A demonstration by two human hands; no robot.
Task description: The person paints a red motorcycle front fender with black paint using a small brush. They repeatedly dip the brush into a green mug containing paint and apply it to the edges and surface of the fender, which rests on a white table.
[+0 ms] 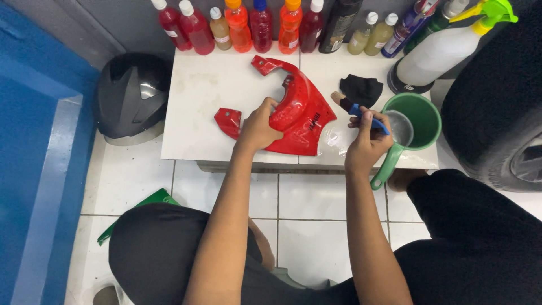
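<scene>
Left grip [258,125] clamps the red fairing panel [299,110] by its edge, steadying it flat on the white counter [197,101]; right grip [367,141] is closed around a blue-handled brush [353,107] beside the green jug [420,121].

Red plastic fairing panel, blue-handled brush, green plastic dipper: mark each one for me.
Red plastic fairing panel [302,116], head view, on its broad glossy middle.
Blue-handled brush [354,108], head view, on the blue handle near the bristles.
Green plastic dipper [430,113], head view, on the right rim.
</scene>
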